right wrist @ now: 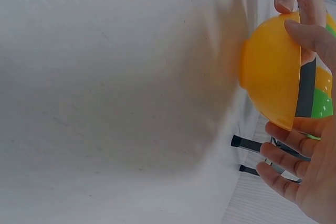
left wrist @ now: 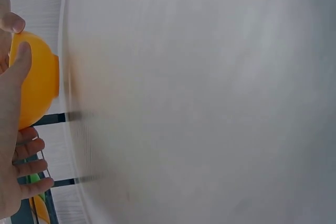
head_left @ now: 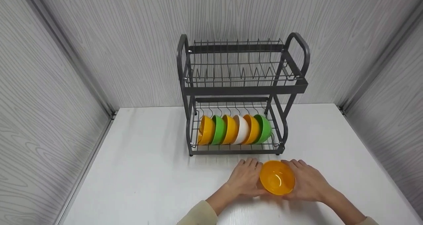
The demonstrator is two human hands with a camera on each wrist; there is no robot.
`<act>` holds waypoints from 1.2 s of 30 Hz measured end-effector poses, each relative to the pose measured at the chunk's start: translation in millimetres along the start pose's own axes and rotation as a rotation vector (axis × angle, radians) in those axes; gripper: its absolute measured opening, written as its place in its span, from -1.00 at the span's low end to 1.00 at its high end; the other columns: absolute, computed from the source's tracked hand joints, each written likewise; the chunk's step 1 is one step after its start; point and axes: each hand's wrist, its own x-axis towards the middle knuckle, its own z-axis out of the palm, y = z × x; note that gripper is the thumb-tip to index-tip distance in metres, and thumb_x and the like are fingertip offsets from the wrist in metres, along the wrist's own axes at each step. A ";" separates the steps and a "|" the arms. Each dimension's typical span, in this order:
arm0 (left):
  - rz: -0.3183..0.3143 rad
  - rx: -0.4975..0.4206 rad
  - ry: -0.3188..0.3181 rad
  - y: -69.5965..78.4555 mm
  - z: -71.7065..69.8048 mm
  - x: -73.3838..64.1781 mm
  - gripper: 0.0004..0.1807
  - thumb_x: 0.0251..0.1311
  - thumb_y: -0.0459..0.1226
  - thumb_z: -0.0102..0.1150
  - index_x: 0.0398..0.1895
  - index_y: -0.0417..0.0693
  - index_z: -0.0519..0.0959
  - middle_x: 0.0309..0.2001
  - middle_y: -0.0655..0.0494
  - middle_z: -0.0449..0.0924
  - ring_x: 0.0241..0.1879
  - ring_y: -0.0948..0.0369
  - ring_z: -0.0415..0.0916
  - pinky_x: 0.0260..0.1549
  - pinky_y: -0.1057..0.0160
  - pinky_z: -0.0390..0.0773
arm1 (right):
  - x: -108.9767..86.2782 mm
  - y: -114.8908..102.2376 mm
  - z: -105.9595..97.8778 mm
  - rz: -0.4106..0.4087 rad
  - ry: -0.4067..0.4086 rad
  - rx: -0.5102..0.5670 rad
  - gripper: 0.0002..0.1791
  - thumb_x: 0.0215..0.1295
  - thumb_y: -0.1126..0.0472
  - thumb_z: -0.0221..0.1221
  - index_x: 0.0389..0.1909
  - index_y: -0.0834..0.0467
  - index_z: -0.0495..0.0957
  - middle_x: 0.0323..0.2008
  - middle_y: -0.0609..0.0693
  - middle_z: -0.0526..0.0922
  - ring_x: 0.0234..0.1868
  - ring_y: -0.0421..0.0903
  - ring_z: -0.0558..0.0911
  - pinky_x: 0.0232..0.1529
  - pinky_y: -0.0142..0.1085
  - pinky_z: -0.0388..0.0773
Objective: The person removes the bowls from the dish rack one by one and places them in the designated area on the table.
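Note:
Both hands hold a yellow-orange bowl [head_left: 277, 178], its opening facing up, in front of the rack. On its left side is my left hand [head_left: 244, 178], with the thumb along the near side and the fingers toward the far side. My right hand [head_left: 308, 182] grips the opposite side, its thumb near the rim. In the left wrist view, the bowl's [left wrist: 41, 80] foot is close over the tabletop. From the right wrist, the bowl [right wrist: 269, 72] shows side-on, with its rim between thumb and forefinger and the other fingers spread.
A dark two-tier dish rack [head_left: 236, 151] stands behind the hands. Its lower tier holds a row of bowls on edge: yellow [head_left: 207, 131], green [head_left: 218, 130], a white one [head_left: 243, 130] and others. The upper wire tier [head_left: 244, 90] overhangs them. Grained panels [head_left: 46, 119] enclose the white table [head_left: 138, 172].

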 end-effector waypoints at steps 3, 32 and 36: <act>0.000 -0.016 0.000 0.5 0.0 -0.2 -0.10 0.11 0.62 -0.03 0.10 0.09 0.51 -0.04 0.17 0.59 -0.03 0.20 0.53 -0.12 0.27 0.55 | -0.1 0.1 1.1 0.000 -0.003 -0.006 0.22 -0.35 -0.49 0.55 0.35 0.12 0.49 0.00 -0.09 0.67 -0.01 -0.07 0.62 0.05 -0.01 0.72; 0.004 -0.027 -0.117 3.8 -1.9 0.0 -0.02 0.12 0.64 -0.08 0.22 0.07 0.47 0.05 0.14 0.60 0.05 0.20 0.53 -0.04 0.25 0.60 | -0.5 2.4 4.7 0.042 -0.087 0.006 0.21 -0.33 -0.47 0.54 0.36 0.12 0.49 0.02 -0.07 0.67 -0.03 -0.09 0.59 -0.02 -0.03 0.72; 0.004 -0.022 -0.125 3.8 -2.7 0.8 -0.02 0.11 0.64 -0.08 0.22 0.08 0.47 0.06 0.15 0.60 0.06 0.20 0.54 -0.03 0.24 0.61 | -0.6 2.9 4.2 0.048 -0.093 0.018 0.21 -0.32 -0.46 0.54 0.36 0.13 0.49 0.05 -0.02 0.68 0.04 0.03 0.65 0.06 0.08 0.72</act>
